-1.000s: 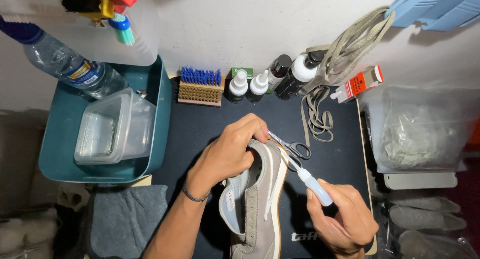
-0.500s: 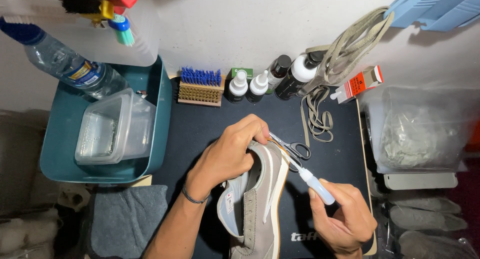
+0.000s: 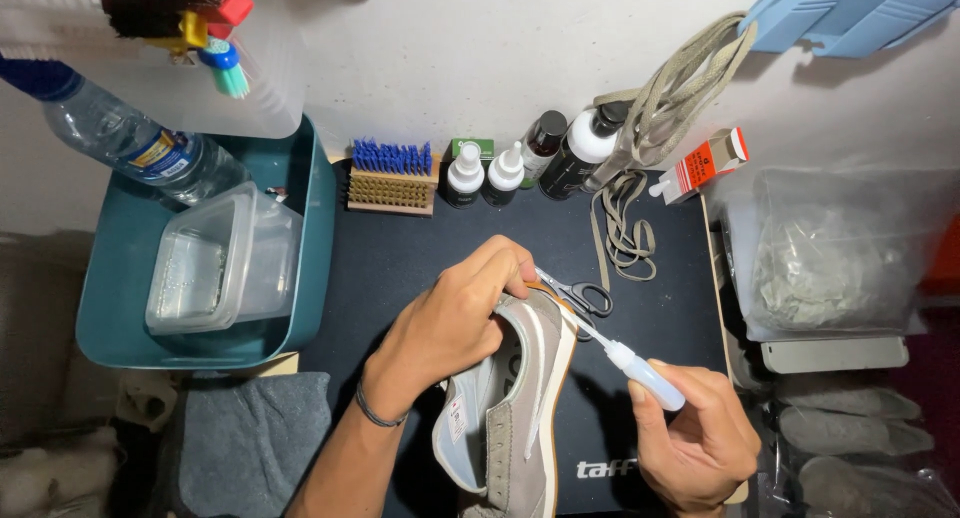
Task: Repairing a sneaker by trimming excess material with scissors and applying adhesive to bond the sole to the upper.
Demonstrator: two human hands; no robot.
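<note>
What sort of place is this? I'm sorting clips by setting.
Probably a small shoe-care or repair bench. The left hand holds a grey sneaker while the right hand points a small glue applicator at its sole edge; brushes, bottles and loose laces lie behind.

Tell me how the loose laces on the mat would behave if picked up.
The laces would likely be floppy: they lie in slack loops on the dark mat. They are probably light, being thin flat cord. They may drag or snag, since the bundle trails up behind the bottles.
</note>
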